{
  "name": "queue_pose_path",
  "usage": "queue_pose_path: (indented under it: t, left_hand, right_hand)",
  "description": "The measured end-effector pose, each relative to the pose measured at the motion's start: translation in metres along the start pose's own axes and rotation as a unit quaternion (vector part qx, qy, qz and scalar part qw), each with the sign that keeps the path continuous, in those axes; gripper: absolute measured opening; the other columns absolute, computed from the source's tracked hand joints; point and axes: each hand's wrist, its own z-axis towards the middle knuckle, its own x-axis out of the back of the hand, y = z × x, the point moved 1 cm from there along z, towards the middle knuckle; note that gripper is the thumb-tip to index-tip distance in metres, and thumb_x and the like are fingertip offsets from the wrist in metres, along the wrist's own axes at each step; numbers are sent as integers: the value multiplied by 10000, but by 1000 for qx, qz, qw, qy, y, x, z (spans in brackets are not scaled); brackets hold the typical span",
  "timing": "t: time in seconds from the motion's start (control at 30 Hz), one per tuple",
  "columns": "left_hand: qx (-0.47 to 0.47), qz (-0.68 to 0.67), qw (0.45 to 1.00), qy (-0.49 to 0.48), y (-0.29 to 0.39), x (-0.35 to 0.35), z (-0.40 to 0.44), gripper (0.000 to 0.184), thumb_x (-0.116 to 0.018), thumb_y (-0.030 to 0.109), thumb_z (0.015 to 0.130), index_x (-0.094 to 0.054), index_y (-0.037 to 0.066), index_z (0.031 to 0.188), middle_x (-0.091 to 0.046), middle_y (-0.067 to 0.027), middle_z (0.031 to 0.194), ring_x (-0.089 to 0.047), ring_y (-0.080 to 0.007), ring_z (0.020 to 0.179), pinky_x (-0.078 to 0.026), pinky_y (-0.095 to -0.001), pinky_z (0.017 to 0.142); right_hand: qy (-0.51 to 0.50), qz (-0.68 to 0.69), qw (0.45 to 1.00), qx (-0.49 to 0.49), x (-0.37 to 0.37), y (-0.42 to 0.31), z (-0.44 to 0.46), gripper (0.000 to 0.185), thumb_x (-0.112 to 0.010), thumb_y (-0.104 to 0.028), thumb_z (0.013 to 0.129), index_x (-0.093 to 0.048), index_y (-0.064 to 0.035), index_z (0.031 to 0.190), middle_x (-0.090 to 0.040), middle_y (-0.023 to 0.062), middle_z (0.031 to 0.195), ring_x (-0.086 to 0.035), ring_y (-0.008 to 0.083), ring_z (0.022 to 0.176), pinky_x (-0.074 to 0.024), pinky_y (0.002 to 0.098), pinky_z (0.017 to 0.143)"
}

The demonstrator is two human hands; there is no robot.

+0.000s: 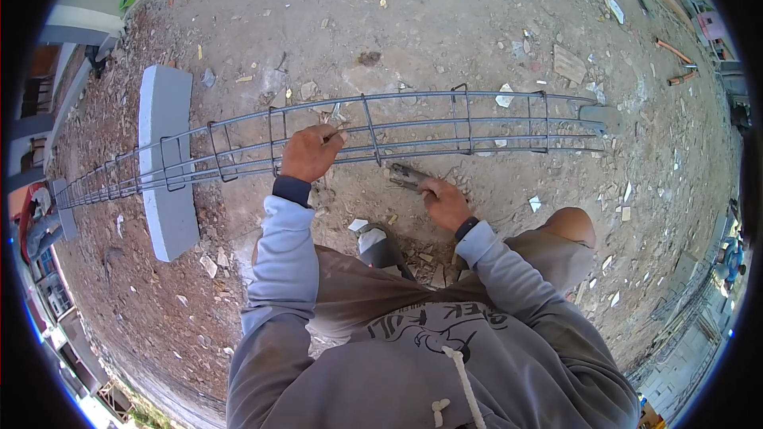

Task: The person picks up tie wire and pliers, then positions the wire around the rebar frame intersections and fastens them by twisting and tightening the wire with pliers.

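Observation:
A long rebar cage, made of thin steel bars with square stirrups, stretches across the view in front of me. My left hand is closed over the near bars, just left of a tilted stirrup. Its thumb and fingers are pinched together, and what lies between them is too small to make out. On the near side of the cage, my right hand grips a short, dark, dirty hand tool. The tool's blunt end points left toward the cage, apart from the bars; its exact kind is unclear.
A pale grey block lies crosswise under the cage at left, with a smaller block at the far end. Stones and white shards litter the dirt ground. Orange-brown pipe pieces lie at upper right.

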Motion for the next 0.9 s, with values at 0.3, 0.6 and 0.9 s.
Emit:
queue_pose_path:
  t: [0.3,0.6,0.9]
  left_hand:
    - [39,105,986,125,42,-78,-29,244,-651,273,777,-661,115,963,-618,-99,1044,-563,-305,1003,-394,-429,900]
    - [185,-47,915,356,12,-102,-62,250,-623,245,804,-645,60,971,-628,-167,972,-573,-325,944,-442,-417,838]
    - [352,-423,599,582,-108,-114,-74,344,-553,268,892,-568,-55,1009,-605,-129,931,-547,-220,810,-435,-355,749]
  right_hand:
    - [-82,319,915,-232,-7,17,17,131,-485,-66,808,-586,-5,864,-599,113,712,-575,192,531,-468,341,511]
    - [22,27,997,70,32,-32,33,197,-546,-227,821,-598,-41,864,-625,219,794,-592,417,742,-475,462,674]
    - [13,69,995,66,44,-89,58,182,-582,-194,826,-591,-13,850,-615,203,763,-597,378,725,-460,419,643]
